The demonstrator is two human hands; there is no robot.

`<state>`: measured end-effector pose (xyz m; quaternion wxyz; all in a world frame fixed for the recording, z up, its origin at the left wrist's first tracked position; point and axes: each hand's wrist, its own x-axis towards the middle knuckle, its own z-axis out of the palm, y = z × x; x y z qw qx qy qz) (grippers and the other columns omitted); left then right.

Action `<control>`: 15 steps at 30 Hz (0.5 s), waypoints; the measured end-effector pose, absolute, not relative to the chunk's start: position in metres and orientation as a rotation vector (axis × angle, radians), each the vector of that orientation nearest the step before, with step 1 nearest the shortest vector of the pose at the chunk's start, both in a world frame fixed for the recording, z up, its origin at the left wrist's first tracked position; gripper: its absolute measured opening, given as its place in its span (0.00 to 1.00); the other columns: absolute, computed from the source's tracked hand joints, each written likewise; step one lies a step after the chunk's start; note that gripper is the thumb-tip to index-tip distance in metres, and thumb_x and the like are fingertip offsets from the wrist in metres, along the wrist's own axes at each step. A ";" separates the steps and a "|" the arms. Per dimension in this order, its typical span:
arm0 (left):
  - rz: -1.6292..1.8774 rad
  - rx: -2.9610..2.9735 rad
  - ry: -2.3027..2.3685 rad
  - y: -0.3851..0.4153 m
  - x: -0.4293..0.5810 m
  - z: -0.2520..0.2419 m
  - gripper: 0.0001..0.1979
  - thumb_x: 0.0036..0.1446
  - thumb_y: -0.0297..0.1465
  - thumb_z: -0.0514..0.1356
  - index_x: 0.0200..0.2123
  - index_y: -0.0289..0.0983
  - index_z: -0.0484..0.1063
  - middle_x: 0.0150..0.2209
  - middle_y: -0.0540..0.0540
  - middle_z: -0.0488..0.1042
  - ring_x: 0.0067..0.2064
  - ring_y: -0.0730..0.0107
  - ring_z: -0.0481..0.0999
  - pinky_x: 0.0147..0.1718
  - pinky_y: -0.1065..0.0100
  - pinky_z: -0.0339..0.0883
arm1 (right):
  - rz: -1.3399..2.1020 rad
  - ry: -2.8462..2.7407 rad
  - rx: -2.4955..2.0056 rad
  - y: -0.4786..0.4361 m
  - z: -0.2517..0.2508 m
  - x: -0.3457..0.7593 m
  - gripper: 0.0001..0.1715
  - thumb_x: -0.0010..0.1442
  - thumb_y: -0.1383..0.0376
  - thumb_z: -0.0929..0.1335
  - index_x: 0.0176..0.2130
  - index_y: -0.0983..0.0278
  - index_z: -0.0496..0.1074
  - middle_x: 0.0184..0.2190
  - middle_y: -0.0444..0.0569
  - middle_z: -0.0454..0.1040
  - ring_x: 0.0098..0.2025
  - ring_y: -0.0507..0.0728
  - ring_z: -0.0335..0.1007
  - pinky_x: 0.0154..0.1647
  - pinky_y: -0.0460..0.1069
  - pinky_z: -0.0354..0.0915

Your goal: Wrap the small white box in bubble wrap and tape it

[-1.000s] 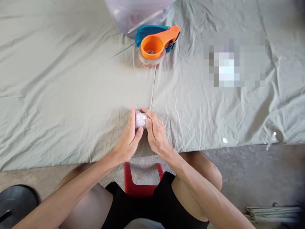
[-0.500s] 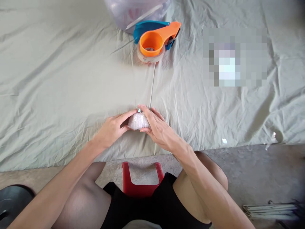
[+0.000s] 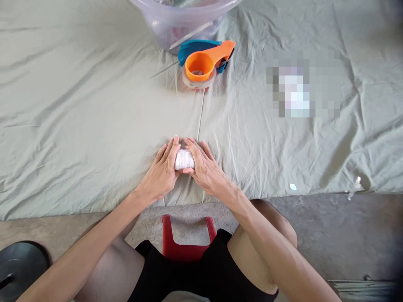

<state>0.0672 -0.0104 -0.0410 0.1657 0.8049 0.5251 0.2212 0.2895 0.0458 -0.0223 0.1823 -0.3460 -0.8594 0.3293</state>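
Observation:
A small bundle in clear bubble wrap point(image 3: 184, 160) lies between my hands near the front edge of the cloth-covered surface. My left hand point(image 3: 164, 170) grips its left side, fingers curved over the far end and thumb at the near side. From the right, my right hand point(image 3: 204, 167) holds the other side in the same way, its thumb close to the left one. What the wrap contains cannot be made out.
Beyond my hands, an orange tape dispenser point(image 3: 199, 66) with a tape roll point(image 3: 199, 83) and a blue piece point(image 3: 193, 47) sits by a translucent basin point(image 3: 157, 21). A pixelated patch covers something at right. A red stool point(image 3: 185, 251) stands below.
My left hand has closed further round the bundle, its fingers now over the left side. The bundle looks more compact and level. The view has tilted slightly, showing more of the basin.

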 end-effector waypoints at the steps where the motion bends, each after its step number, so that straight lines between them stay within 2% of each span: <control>1: 0.619 2.275 1.491 -0.011 0.066 -0.037 0.44 0.85 0.40 0.55 0.87 0.42 0.27 0.85 0.23 0.49 0.87 0.42 0.47 0.82 0.31 0.57 | 0.941 -2.426 -0.979 0.046 -0.020 0.291 0.58 0.78 0.32 0.52 0.87 0.65 0.44 0.85 0.68 0.56 0.90 0.69 0.45 0.90 0.76 0.42; 3: 0.617 2.220 1.468 -0.014 0.062 -0.027 0.49 0.83 0.46 0.59 0.87 0.43 0.27 0.86 0.24 0.46 0.87 0.39 0.46 0.82 0.31 0.57 | 0.997 -2.421 -0.974 0.045 -0.013 0.297 0.58 0.79 0.32 0.54 0.88 0.61 0.35 0.88 0.64 0.46 0.91 0.68 0.36 0.90 0.76 0.39; 5: 0.669 2.129 1.441 -0.016 0.055 -0.016 0.55 0.80 0.53 0.61 0.87 0.45 0.24 0.88 0.25 0.37 0.88 0.37 0.43 0.82 0.29 0.55 | 1.091 -2.356 -0.978 0.047 -0.003 0.308 0.59 0.79 0.31 0.54 0.88 0.56 0.27 0.90 0.59 0.34 0.91 0.67 0.28 0.90 0.75 0.38; 7: 0.757 1.985 1.448 -0.016 0.043 -0.005 0.55 0.78 0.59 0.59 0.87 0.51 0.23 0.88 0.33 0.29 0.88 0.37 0.39 0.82 0.29 0.54 | 1.183 -2.184 -1.007 0.051 0.007 0.320 0.57 0.78 0.29 0.52 0.88 0.49 0.28 0.90 0.50 0.29 0.91 0.65 0.26 0.90 0.74 0.38; 8: 0.858 1.913 1.429 -0.015 0.034 0.000 0.50 0.79 0.61 0.55 0.87 0.55 0.28 0.89 0.38 0.28 0.88 0.38 0.39 0.82 0.29 0.54 | 1.206 -2.058 -1.032 0.055 0.012 0.326 0.54 0.78 0.28 0.50 0.88 0.46 0.32 0.90 0.47 0.31 0.91 0.64 0.28 0.90 0.74 0.41; 9: 0.987 1.811 1.429 -0.014 0.024 0.005 0.46 0.79 0.62 0.52 0.87 0.58 0.34 0.89 0.42 0.34 0.88 0.40 0.43 0.82 0.31 0.57 | 1.219 -1.921 -1.061 0.058 0.016 0.332 0.52 0.78 0.28 0.47 0.88 0.44 0.38 0.90 0.45 0.36 0.91 0.64 0.33 0.89 0.74 0.46; 11: 1.256 1.613 1.499 -0.013 -0.004 0.014 0.37 0.80 0.62 0.51 0.84 0.63 0.52 0.88 0.48 0.47 0.86 0.39 0.55 0.76 0.36 0.72 | 1.241 -1.637 -1.133 0.067 0.022 0.344 0.48 0.80 0.32 0.42 0.85 0.43 0.50 0.89 0.46 0.49 0.89 0.65 0.48 0.85 0.75 0.58; 12: 1.308 1.502 1.548 -0.014 -0.021 0.018 0.32 0.82 0.60 0.46 0.82 0.63 0.57 0.86 0.51 0.55 0.84 0.41 0.61 0.74 0.37 0.75 | 1.256 -1.500 -1.174 0.071 0.023 0.350 0.47 0.81 0.35 0.41 0.83 0.44 0.56 0.87 0.48 0.56 0.87 0.66 0.56 0.82 0.76 0.63; 14: 1.245 1.335 1.609 -0.020 -0.062 0.024 0.32 0.84 0.56 0.34 0.80 0.65 0.60 0.82 0.59 0.65 0.83 0.47 0.65 0.77 0.35 0.72 | 1.307 -1.250 -1.238 0.077 0.022 0.368 0.46 0.82 0.38 0.43 0.77 0.48 0.66 0.83 0.52 0.66 0.83 0.68 0.65 0.79 0.77 0.67; 15: 1.219 1.320 1.602 -0.025 -0.086 0.026 0.32 0.84 0.54 0.33 0.77 0.66 0.65 0.79 0.62 0.71 0.82 0.48 0.66 0.78 0.33 0.71 | 1.325 -1.145 -1.248 0.080 0.018 0.379 0.44 0.82 0.38 0.47 0.73 0.50 0.71 0.80 0.54 0.69 0.82 0.69 0.67 0.79 0.77 0.66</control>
